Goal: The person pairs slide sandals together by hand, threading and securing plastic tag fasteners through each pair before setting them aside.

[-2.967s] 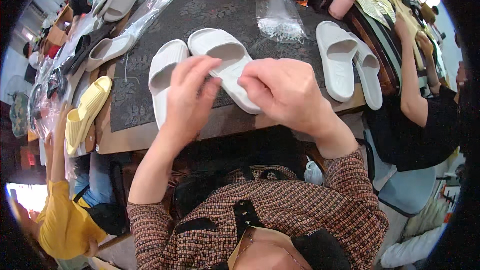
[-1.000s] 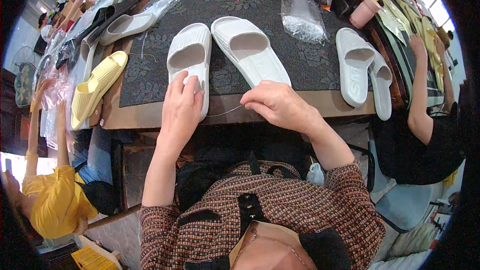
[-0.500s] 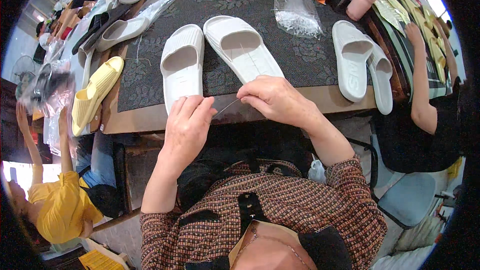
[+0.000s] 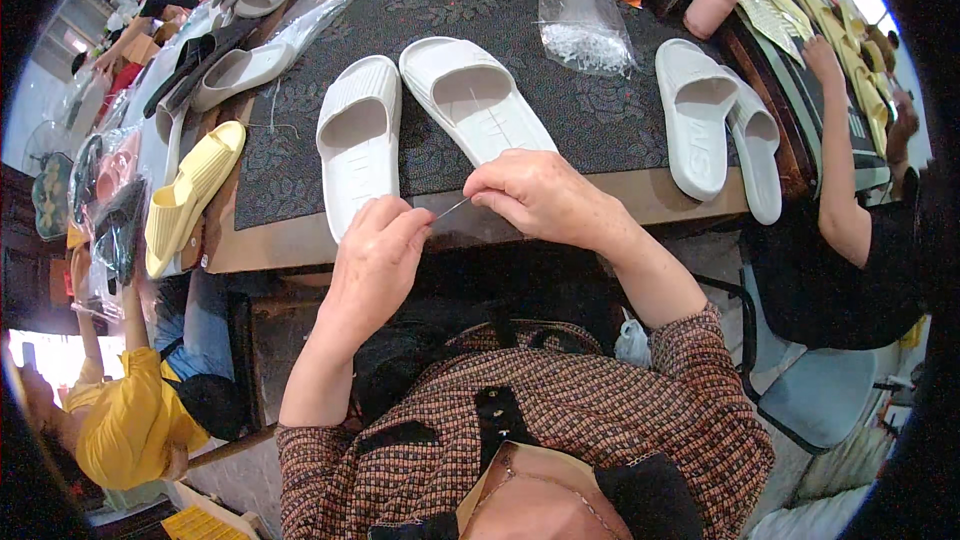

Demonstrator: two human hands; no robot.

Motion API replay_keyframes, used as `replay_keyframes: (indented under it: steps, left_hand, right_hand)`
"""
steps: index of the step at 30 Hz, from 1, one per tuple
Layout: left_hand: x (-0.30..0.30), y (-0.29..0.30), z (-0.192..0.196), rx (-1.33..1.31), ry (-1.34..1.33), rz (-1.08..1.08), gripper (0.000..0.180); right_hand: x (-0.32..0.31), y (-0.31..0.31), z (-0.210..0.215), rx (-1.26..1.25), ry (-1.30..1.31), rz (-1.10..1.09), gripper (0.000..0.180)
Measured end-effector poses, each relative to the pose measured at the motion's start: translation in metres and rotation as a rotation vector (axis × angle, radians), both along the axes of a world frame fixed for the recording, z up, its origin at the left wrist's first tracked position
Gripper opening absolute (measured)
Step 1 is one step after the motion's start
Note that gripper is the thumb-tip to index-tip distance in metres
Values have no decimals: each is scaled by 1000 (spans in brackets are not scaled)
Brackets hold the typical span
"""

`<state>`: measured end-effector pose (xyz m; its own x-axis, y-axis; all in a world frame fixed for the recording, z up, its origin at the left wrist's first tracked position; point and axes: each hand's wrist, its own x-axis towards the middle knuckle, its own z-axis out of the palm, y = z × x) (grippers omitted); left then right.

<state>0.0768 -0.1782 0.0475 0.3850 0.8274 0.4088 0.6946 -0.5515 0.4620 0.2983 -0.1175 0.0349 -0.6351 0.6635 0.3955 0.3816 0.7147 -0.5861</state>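
Note:
My left hand [image 4: 376,262] and my right hand [image 4: 550,198] meet just in front of the table edge, both with fingers pinched. A thin, dark strand [image 4: 450,210] stretches between the two pinches; I cannot tell whether it is thread or wire. Beyond my hands lie two pale grey slide slippers, toes pointing away. The left slipper [image 4: 360,175] has its heel end behind my left hand. My right hand covers the heel of the right slipper [image 4: 492,130], where a fine pale line shows inside the strap opening.
On the dark patterned mat [image 4: 610,115] lies a clear bag of small white pieces [image 4: 588,40]. A grey slipper pair [image 4: 700,165] sits right, a yellow pair [image 4: 190,200] left. A pink cup [image 4: 714,4] stands far right. People work on both sides.
My fingertips have come slightly closer, so less of the strand shows between them. At left, the person in yellow has lowered their hands, and bagged slippers there show more clearly.

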Motion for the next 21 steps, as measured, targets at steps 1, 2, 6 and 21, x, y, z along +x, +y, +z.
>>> replay_keyframes:
  steps: [1,2,6,21]
  left_hand:
    - [0,1,2,74,49,19,11]
    - [-1,3,3,74,47,19,11]
    - [-1,10,7,199,207,91,12]
    - [-7,31,-18,308,51,51,17]
  right_hand:
    - [0,0,1,-6,-9,3,11]
    - [0,1,1,-6,-11,3,11]
    - [1,3,5,12,-16,-8,10]
    - [-3,24,5,-20,-24,-10,11]
